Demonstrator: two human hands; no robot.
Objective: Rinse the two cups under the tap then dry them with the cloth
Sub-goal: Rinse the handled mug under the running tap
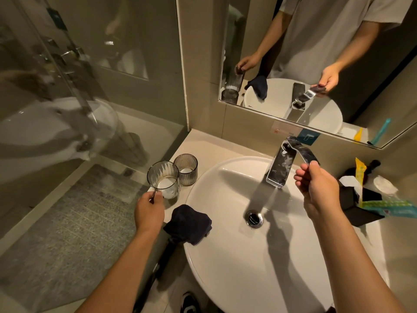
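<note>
Two ribbed glass cups at the worktop's left end: left hand (149,207) pinches the near cup (163,180) by its rim, far cup (186,169) touching behind. Dark cloth (187,224) drapes over the basin (225,256) rim. Right hand (316,188) grips the tap lever (302,152); water runs.

cups (173,175) L of sink (203,263) | cloth (188,223) on rim | tap (279,168) behind, prob.
</note>
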